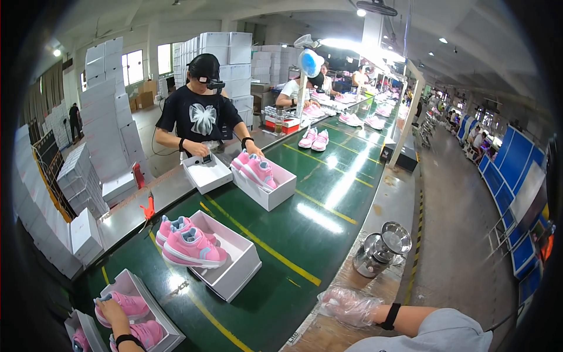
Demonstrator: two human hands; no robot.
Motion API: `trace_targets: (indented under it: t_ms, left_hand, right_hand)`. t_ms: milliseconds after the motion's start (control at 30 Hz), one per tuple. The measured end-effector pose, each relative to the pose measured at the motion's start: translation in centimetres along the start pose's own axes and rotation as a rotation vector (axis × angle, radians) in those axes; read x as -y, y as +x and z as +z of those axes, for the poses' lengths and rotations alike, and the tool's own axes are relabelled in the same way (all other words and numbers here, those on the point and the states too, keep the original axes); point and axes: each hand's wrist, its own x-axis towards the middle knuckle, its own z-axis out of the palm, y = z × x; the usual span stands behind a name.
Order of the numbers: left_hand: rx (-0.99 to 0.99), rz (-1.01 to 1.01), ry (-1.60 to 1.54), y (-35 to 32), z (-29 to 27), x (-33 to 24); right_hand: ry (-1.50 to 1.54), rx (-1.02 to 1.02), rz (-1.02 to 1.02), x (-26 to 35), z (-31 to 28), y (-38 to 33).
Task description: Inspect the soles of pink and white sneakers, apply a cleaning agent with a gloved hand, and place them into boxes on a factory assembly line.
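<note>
At the lower left, my bare left hand [110,309] is closed on a pink sneaker [130,305] in an open white shoebox [166,322]. A second pink sneaker [148,333] lies beside it in the same box. My right hand [350,306], in a clear plastic glove, is over the worktop along the belt's right edge, its fingers curled. Whatever it may hold is hidden by the crinkled glove. Just beyond it stands a round metal dispenser [375,255] with a dish-shaped top. Farther up, a pair of pink sneakers [193,246] leans on another open shoebox [240,273].
Across the green conveyor belt [281,234], a co-worker [202,111] handles a shoebox [270,196] holding pink sneakers and a white lid [205,175]. Orange-handled snips [149,206] lie at the belt's far edge. Stacked white boxes [108,111] stand behind. More sneakers [314,139] sit farther up.
</note>
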Motion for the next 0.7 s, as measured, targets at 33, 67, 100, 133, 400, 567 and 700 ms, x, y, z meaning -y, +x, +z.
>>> trace_targets:
  t_ms: [33,67,100,133,400,567,700]
  left_hand:
    - [0.001,-0.013,0.073,-0.1,0.2,0.4]
    - [0.005,-0.028,0.148,-0.4,0.5,1.0]
    - [-0.080,-0.012,0.148,-0.2,-4.1,-0.1]
    - [-0.078,-0.024,0.157,-0.7,-5.5,1.3]
    - [-0.493,-0.120,-0.417,-10.9,-21.9,8.7]
    - [-0.748,0.003,-0.841,-21.9,-26.4,6.8]
    - [-0.579,-0.034,-1.397,-30.4,-24.5,1.5]
  right_hand:
    - [0.088,-0.009,0.032,0.1,-0.2,-0.3]
    - [0.092,-0.005,0.024,-0.3,-0.4,-0.5]
    - [0.093,-0.062,-0.051,-1.1,-0.7,-0.5]
    - [0.094,-0.079,-0.152,-1.5,-1.0,-0.9]
    - [0.320,-0.029,-0.083,-1.6,-3.0,-2.7]
    - [0.148,-0.179,-0.301,-2.9,-3.6,-4.2]
    - [0.681,0.084,-0.277,-3.6,-5.7,-5.9]
